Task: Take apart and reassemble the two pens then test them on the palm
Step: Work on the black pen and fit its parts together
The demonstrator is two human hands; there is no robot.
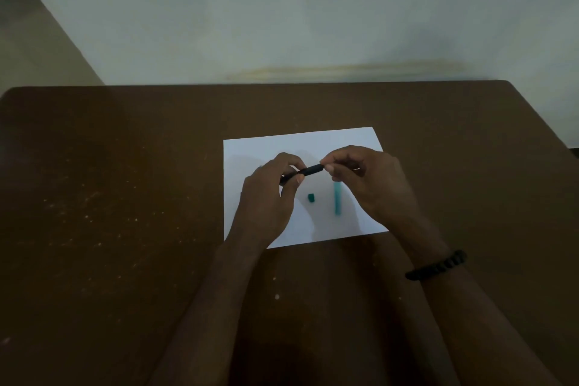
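Note:
Both hands hold a black pen (308, 170) a little above a white sheet of paper (250, 150). My left hand (269, 197) grips the pen's left part between thumb and curled fingers. My right hand (366, 182) pinches the pen's right end with thumb and fingertips. A teal pen barrel (337, 202) lies upright on the paper under my right hand. A small teal cap piece (310, 197) lies on the paper between the hands. The black pen's left tip is hidden in my left hand.
The paper lies on a dark brown table (125, 197) with pale specks on its left half. The table's far edge meets a pale wall (313, 25). A black bracelet (437, 265) sits on my right wrist.

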